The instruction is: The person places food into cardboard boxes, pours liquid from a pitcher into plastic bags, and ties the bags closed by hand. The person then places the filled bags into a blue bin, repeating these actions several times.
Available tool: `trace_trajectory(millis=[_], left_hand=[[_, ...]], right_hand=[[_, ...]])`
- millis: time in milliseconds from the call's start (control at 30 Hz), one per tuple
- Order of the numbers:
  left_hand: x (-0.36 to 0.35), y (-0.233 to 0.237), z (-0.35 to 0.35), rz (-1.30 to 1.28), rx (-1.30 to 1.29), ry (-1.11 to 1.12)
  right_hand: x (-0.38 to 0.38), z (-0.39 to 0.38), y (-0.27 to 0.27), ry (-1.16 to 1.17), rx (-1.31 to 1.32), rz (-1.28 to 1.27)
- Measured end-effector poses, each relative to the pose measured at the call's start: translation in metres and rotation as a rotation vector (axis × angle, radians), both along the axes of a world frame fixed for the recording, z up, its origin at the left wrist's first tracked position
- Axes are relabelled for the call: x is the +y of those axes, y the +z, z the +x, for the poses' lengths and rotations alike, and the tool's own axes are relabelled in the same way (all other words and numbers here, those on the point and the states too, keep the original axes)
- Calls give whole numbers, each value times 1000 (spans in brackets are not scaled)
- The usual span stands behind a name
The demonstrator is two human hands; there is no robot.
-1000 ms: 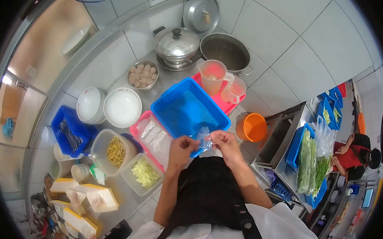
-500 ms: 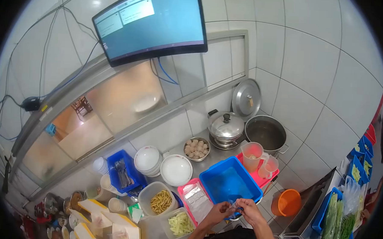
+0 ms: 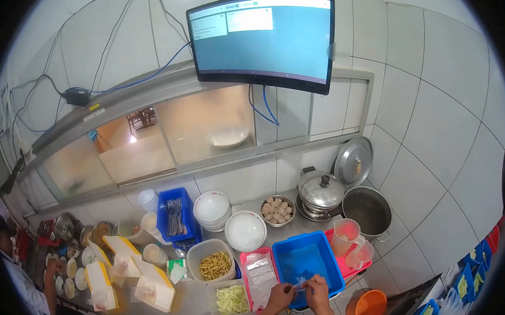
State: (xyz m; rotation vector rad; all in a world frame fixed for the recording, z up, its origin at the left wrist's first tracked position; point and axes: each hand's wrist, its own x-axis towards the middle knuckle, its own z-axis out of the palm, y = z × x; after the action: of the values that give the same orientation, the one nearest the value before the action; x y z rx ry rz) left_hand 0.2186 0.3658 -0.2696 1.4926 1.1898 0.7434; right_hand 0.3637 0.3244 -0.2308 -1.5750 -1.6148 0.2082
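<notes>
Both hands meet over the front edge of a blue basin (image 3: 308, 244). A small clear plastic bag (image 3: 299, 283) is pinched between my left hand (image 3: 280, 298) and my right hand (image 3: 317, 295). The basin rests on the counter. Just left of it, a pink tray (image 3: 259, 270) holds flat clear plastic bags. Farther left stand a tub of brown cut pieces (image 3: 214, 265) and a tub of pale green slices (image 3: 232, 299).
White bowls (image 3: 245, 230), a bowl of meatballs (image 3: 277, 210), lidded pot (image 3: 321, 191), open pot (image 3: 366, 210) and pitchers (image 3: 346, 236) line the back. Open boxes (image 3: 154, 288) stand left. A co-worker (image 3: 24, 282) is at far left. An orange bucket (image 3: 367, 306) stands right.
The view has turned left, so the scene sits farther right and the co-worker has come into view. Both hands still hold the small bag, now a little lower in the picture.
</notes>
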Motion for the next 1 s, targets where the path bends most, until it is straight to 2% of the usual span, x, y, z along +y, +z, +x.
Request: trace_trajectory(millis=[33, 67, 133, 167, 233, 267, 333, 367, 400, 467, 500, 567, 600, 667, 700, 733, 767, 800, 833, 867, 933, 1000], left_hand=[[3, -3, -1, -191, -155, -58], [4, -5, 2, -187, -158, -54], [3, -7, 6, -780, -899, 199], [5, -17, 7, -781, -896, 196], [7, -43, 8, -950, -1119, -7], [5, -35, 9, -978, -1091, -28], [1, -22, 14, -320, -354, -38], [8, -31, 18, -101, -264, -41], [11, -40, 17, 109, -195, -68], [13, -4, 24, 61, -111, -43], [15, 12, 29, 178, -60, -82], [27, -3, 39, 177, -116, -159], [28, -8, 45, 164, -102, -183], [27, -2, 55, -215, -179, -275], [22, 3, 59, -226, -175, -329], [17, 10, 66, -479, -334, -319], [10, 13, 74, -742, -486, -293], [5, 12, 82, -765, -476, -324], [1, 10, 88, -880, -545, -364], [-3, 11, 89, -987, -611, -390], [-21, 10, 100, -975, -612, -418], [-35, 16, 106, -963, -622, -557]], right_hand=[[0, 0, -3, 6, -4, 2], [-1, -3, -7, -40, -4, -60], [-2, -8, -14, -87, -3, -124], [-2, -12, -18, -129, 0, -146], [1, -15, -23, -198, 10, -172], [2, -16, -24, -226, 15, -122], [-7, -18, -19, -305, 37, -139], [-8, -16, -11, -353, 55, -196], [-9, -16, -12, -353, 106, -102], [-10, -17, -29, -431, 217, 42], [-13, -15, -29, -442, 291, 72], [-20, -16, -12, -486, 922, -123], [-29, -7, -15, -581, 918, -87], [-44, -2, -25, -456, 1513, 19], [-54, 3, -24, -470, 1490, 63], [-65, 7, -14, -515, 1487, 94], [-79, 9, 0, -542, 1130, 9], [-91, 9, 8, -556, 777, -90], [-97, 8, 6, -660, 627, -177], [-103, 5, 3, -678, 637, -180], [-113, 4, 2, -851, 408, 24], [-122, 8, 12, -945, 524, -30]])
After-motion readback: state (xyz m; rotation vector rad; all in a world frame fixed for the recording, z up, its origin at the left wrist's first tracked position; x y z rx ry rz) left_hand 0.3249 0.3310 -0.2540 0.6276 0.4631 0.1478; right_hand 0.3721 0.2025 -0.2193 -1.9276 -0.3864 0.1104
